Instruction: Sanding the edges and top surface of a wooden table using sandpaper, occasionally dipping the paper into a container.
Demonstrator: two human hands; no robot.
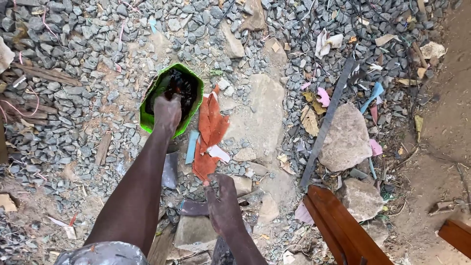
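sunlit gravel point(73, 59) and dirt ground point(441, 147)
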